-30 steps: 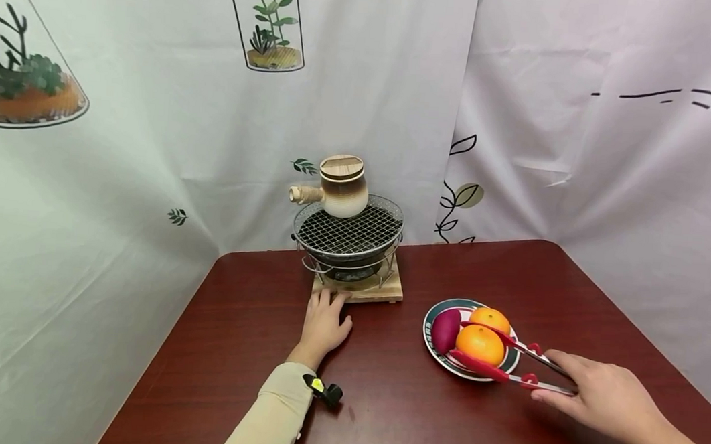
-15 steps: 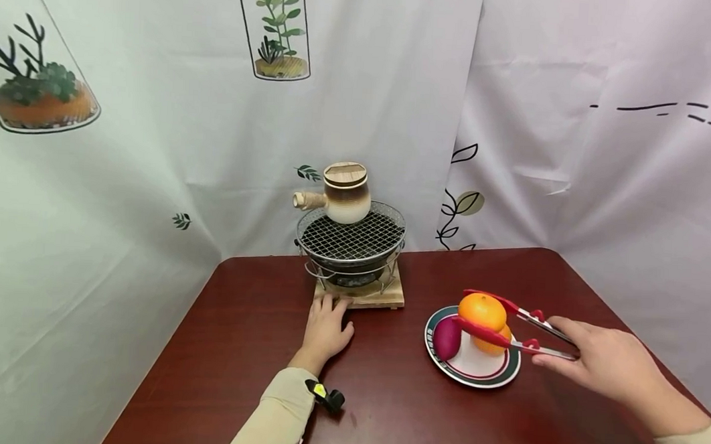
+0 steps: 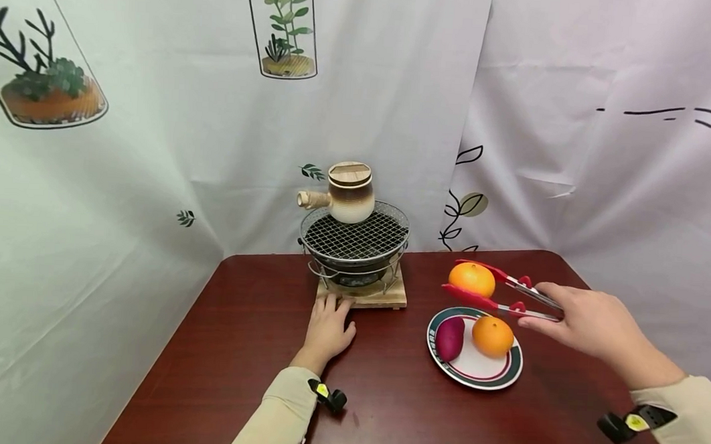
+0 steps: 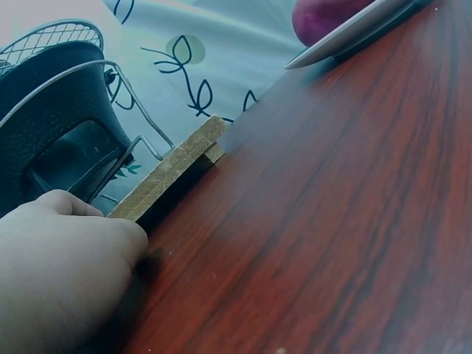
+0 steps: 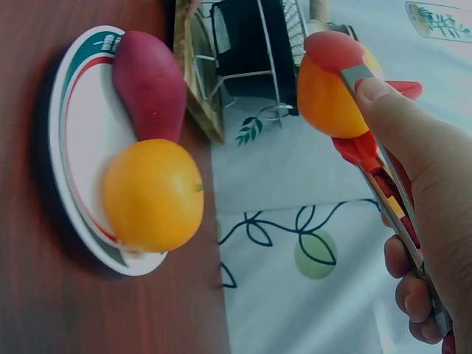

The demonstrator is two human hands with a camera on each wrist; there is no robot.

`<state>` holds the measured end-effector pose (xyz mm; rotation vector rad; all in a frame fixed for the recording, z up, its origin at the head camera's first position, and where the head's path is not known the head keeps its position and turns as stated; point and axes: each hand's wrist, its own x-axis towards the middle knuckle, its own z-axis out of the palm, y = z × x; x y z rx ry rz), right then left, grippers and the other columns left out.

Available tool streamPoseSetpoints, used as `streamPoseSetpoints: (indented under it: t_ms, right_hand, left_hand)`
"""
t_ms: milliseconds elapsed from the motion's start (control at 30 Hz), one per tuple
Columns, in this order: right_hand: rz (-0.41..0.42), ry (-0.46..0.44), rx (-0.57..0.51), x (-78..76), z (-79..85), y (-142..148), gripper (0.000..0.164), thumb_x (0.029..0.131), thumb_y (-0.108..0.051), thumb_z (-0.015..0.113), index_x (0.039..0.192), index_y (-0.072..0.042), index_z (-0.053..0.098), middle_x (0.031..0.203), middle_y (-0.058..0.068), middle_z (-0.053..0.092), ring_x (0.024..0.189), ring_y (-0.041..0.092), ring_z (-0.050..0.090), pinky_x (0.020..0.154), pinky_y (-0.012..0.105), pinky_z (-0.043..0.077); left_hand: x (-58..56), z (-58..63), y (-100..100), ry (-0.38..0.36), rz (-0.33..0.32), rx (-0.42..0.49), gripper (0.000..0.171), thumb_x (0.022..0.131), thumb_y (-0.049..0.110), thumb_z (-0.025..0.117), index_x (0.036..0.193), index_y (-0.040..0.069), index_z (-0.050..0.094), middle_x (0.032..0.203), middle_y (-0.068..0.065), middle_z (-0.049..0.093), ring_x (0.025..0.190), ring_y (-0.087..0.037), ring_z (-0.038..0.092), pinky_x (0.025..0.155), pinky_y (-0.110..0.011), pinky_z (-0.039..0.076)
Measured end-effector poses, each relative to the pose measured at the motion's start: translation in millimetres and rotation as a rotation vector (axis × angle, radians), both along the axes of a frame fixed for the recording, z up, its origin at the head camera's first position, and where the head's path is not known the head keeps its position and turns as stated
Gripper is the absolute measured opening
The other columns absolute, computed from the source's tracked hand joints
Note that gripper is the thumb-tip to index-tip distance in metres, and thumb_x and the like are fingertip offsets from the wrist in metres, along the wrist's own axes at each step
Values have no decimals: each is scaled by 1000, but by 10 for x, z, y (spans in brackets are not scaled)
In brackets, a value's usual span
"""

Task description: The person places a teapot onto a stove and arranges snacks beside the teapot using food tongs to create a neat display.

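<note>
My right hand (image 3: 594, 328) grips metal tongs with red tips (image 3: 473, 297). Between the tips an orange (image 3: 472, 279) is held up above the far side of the plate (image 3: 474, 368). A second orange (image 3: 493, 336) and a purple sweet potato (image 3: 449, 339) lie on that plate, which has a green patterned rim. In the right wrist view, the thumb presses one arm of the tongs (image 5: 402, 184) while the fingers curl round the other. My left hand (image 3: 327, 333) rests its fingers at the front edge of the wooden board (image 4: 173, 168) under the grill.
A round charcoal grill (image 3: 354, 241) with a wire mesh top stands on the board at the back of the table (image 3: 382, 411). On its mesh sits a side-handled clay pot (image 3: 353, 205) with a wooden lid. White printed cloth (image 3: 392, 103) hangs close behind and at both sides.
The tongs have lifted one orange off the plate, then moved up and left toward the grill. The other orange stays on the plate. My left hand keeps its place by the board.
</note>
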<state>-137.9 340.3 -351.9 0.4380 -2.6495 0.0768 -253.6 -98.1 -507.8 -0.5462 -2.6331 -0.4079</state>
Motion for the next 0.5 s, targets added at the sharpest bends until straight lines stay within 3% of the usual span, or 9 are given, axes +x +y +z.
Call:
streamPoseSetpoints:
  t_ms: [333, 500]
  right_hand:
    - [-23, -79, 5, -276, 158, -140, 72, 78, -64, 76, 120, -6, 67, 94, 7, 72, 74, 26, 65, 65, 52, 54]
    - [-45, -93, -8, -413, 220, -195, 74, 80, -67, 71, 124, -7, 67, 101, 12, 73, 79, 31, 67, 69, 55, 55]
  left_hand:
    - [1, -1, -6, -5, 6, -2, 47, 87, 24, 70, 133, 16, 63, 136, -17, 50, 128, -40, 40, 110, -55, 33]
    - [-5, -11, -1, -8, 1, 0, 48, 88, 24, 70, 134, 16, 62, 136, -17, 50, 130, -39, 39, 111, -54, 32]
